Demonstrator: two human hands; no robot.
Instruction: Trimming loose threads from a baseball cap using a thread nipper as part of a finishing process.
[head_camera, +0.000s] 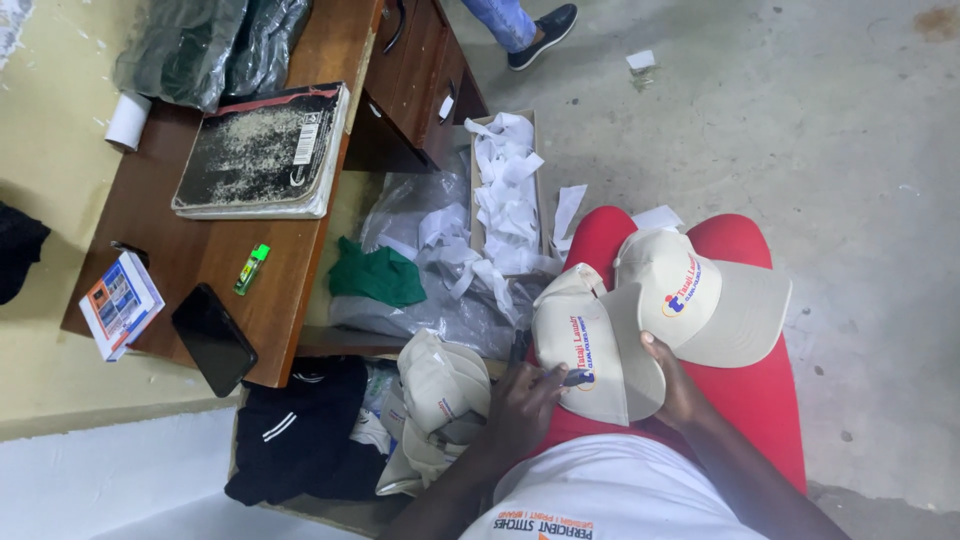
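Head view looks down on a seated person in red trousers with two beige caps on the lap, right of centre in the frame. The left hand (522, 402) pinches a small dark tool (576, 378) against the front panel of the nearer cap (590, 350), fingers closed narrowly around it; what kind of tool it is cannot be told. The right hand (672, 385) cups that cap's brim from below, fingers curled under the edge with the thumb on top, apparently to keep the panel steady and tilted up toward the eyes. The second cap (700, 300) lies just behind, overlapping the first and resting on the thigh, its brim pointing toward the right of the frame.

Both caps are pale beige cloth with stiff curved brims and a small coloured emblem with lettering on the front panel; they look clean and unworn.

At lower centre, just beside the left forearm, more caps (440, 395) of the same kind sit heaped in a box, close enough to reach without getting up. Dark clothing (300, 430) lies next to them. Above, in mid-frame, a narrow box of white paper strips (508, 190) stands on clear plastic sheeting on the floor, with a green cloth (375, 275) beside it. On the brown counter (200, 250) at left lie a worn black book (265, 150), a green lighter (251, 268), a dark phone (212, 338) and a small carton (120, 303). Another person's shoe (545, 30) shows at the top edge.
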